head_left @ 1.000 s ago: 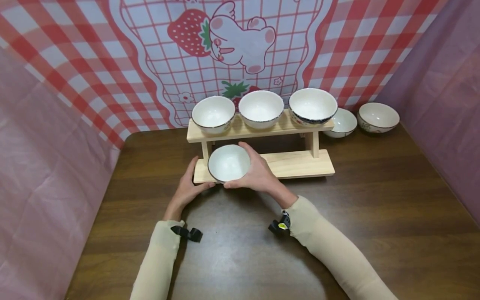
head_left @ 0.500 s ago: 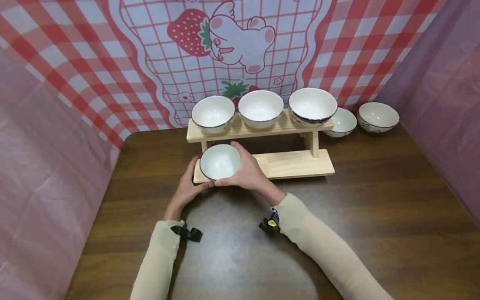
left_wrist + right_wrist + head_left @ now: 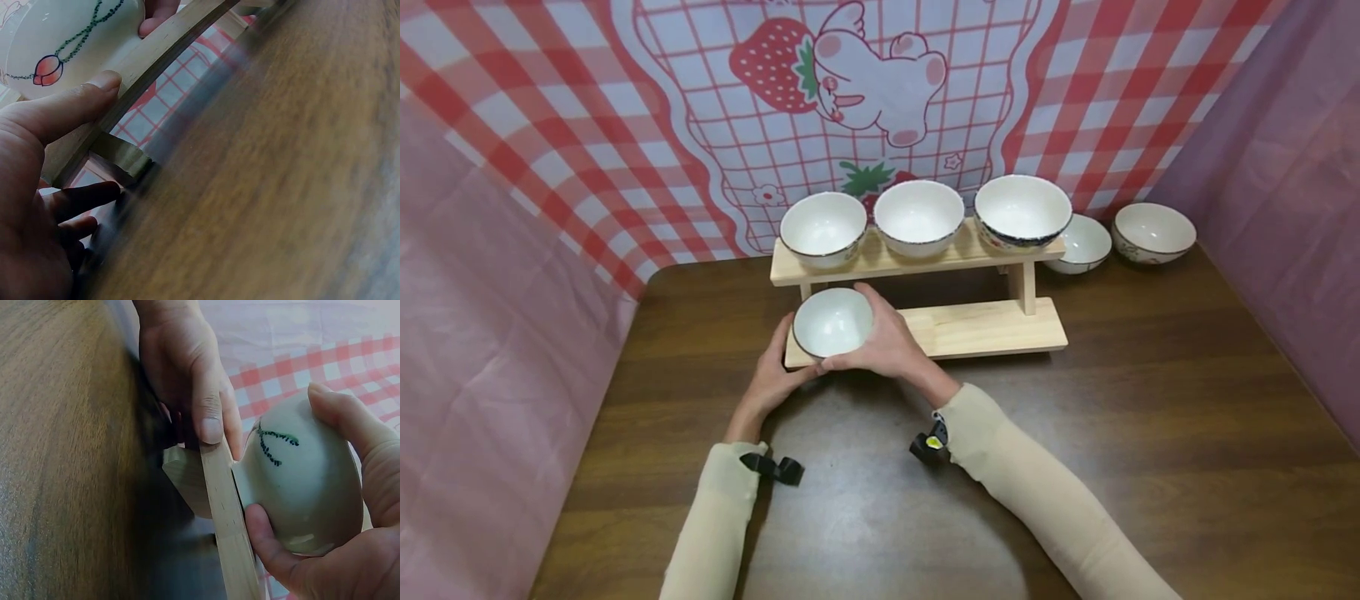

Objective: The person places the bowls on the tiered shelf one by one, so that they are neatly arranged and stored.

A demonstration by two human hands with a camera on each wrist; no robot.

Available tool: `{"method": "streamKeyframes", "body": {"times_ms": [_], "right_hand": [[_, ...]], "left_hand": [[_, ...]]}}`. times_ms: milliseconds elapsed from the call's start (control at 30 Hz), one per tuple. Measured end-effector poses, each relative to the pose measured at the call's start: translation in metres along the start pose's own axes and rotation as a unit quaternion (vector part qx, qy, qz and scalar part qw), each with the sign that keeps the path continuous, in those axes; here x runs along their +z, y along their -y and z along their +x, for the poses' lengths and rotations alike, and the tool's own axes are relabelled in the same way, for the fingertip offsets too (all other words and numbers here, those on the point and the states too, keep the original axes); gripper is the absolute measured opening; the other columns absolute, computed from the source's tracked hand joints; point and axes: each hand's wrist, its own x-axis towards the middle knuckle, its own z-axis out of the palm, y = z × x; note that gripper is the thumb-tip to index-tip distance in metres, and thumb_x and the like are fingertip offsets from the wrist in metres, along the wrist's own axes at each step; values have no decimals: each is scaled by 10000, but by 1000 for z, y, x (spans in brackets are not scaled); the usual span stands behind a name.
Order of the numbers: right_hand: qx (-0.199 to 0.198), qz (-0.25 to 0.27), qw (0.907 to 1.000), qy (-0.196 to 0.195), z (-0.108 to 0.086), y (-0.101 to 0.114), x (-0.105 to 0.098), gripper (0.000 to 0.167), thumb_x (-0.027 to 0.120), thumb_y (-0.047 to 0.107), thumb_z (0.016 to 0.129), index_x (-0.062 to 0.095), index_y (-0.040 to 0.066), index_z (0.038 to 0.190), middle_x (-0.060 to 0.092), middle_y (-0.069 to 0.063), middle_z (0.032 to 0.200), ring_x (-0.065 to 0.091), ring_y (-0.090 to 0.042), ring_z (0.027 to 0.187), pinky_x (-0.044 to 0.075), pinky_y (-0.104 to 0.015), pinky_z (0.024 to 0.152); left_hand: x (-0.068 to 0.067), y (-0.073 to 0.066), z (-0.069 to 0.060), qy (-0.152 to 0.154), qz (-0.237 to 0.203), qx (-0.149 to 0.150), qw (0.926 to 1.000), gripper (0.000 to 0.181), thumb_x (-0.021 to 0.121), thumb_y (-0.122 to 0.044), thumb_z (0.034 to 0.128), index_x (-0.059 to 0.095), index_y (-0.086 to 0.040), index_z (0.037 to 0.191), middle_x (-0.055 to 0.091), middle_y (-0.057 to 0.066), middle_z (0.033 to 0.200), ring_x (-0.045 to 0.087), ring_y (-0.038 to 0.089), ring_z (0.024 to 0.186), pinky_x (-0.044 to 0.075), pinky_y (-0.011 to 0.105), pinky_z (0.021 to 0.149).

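My right hand (image 3: 886,342) holds a white bowl (image 3: 832,323) by its right side, at the left end of the lower board of a two-tier wooden rack (image 3: 988,327). In the right wrist view, the bowl (image 3: 312,481) has its foot at the board, with thumb and fingers spread around its wall. A red bud and green dotted vine decorate the bowl (image 3: 94,47) in the left wrist view. My left hand (image 3: 772,373) grips the rack's lower left end, its thumb on the board's front edge and other fingers lower, partly in shadow.
Three bowls stand on the upper board: left (image 3: 823,227), middle (image 3: 919,217) and right (image 3: 1024,210). Two more bowls, one partly behind the rack (image 3: 1082,243) and one beside it (image 3: 1153,233), sit on the brown table (image 3: 865,517). A checked cloth (image 3: 1075,92) hangs behind.
My right hand has moved left with the bowl along the lower board, up to the left hand. The left hand stays at the rack's end. The view shifts slightly.
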Motion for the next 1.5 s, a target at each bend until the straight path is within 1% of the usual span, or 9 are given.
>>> {"method": "streamKeyframes", "body": {"times_ms": [333,700,800,1000,1200,1333,1433,1467,1500], "right_hand": [[25,-100,9997,207,0,2,-1,1211,977,278,579,286,77,1553,468,-179,1489,516,-344,1327,440,-513,1101],[59,-80,9991,413,0,4,1,1235,958,291,611,222,90,1582,417,-179,1530,483,-348,1361,421,-523,1120],[84,-56,9989,454,0,5,1,1243,955,284,617,204,83,1587,404,-184,1537,476,-349,1368,418,-525,1124],[57,-49,9985,539,-1,6,-1,1272,953,276,620,164,44,1590,384,-216,1533,463,-366,1374,409,-535,1130],[126,-61,9977,658,-5,7,-7,1279,938,283,646,115,83,1605,329,-215,1568,430,-362,1403,383,-549,1148],[215,-29,9974,680,-8,7,-13,1264,925,297,670,107,90,1611,289,-207,1602,397,-354,1437,357,-549,1171],[273,8,9973,679,-11,6,-19,1238,913,307,694,113,82,1611,292,-205,1601,419,-354,1427,361,-537,1173],[304,31,9972,684,-12,6,-21,1226,909,307,703,115,83,1611,294,-205,1600,429,-358,1424,363,-534,1174],[340,70,9971,674,-13,6,-24,1212,905,305,711,122,83,1610,302,-205,1594,442,-364,1416,368,-530,1173]], "left_hand": [[-1,0,0,40,-84,28,10000,1043,796,-121,806,141,-122,1618,262,171,1653,273,359,1518,192,583,1240],[-2,2,-1,-4,-14,150,9999,1017,807,-148,798,195,-197,1609,319,147,1627,321,349,1488,230,593,1219],[-2,3,-1,21,-35,185,9998,1012,800,-139,804,190,-186,1610,314,154,1628,316,352,1491,220,595,1222],[0,2,0,48,-27,94,9999,1008,792,-120,815,178,-162,1613,292,152,1641,293,347,1508,203,586,1234],[0,0,2,144,-148,91,9997,1003,782,-68,816,174,-128,1611,278,193,1640,280,385,1507,197,607,1227],[0,-1,1,106,-129,105,9998,1000,802,-104,812,202,-188,1607,319,154,1628,320,355,1491,222,601,1216],[1,-1,0,46,-121,208,9997,995,827,-149,802,235,-253,1595,356,113,1612,355,324,1470,244,591,1204],[1,-1,0,34,-143,223,9996,1000,833,-149,798,238,-258,1594,359,111,1611,356,321,1468,244,588,1204],[0,-6,-2,38,-144,239,9996,997,832,-141,796,242,-240,1593,363,124,1606,359,330,1463,248,592,1199]]}}
